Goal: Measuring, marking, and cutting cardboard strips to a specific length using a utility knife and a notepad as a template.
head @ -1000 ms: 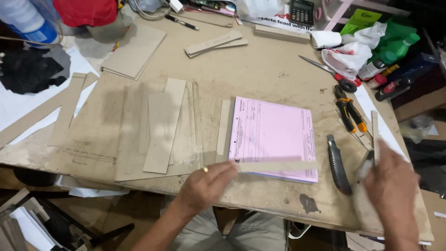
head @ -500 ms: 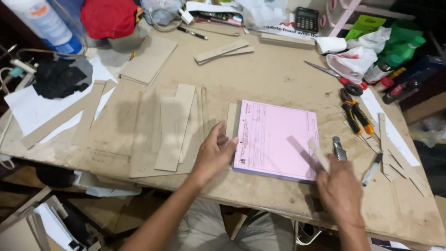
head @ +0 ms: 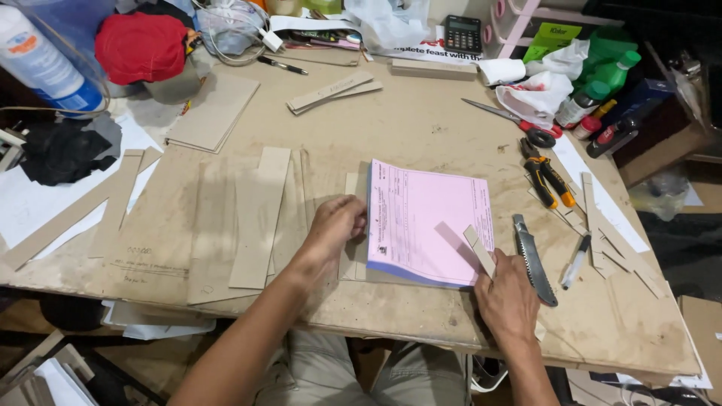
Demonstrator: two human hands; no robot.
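Now left hand [head: 336, 224] presses pad [head: 429, 222] (edge).

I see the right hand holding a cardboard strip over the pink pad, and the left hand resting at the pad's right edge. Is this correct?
Not quite. The head view shows the left hand at the left edge of the pink pad, not the right edge. The rest is right: the right hand holds a cardboard strip over the pad.
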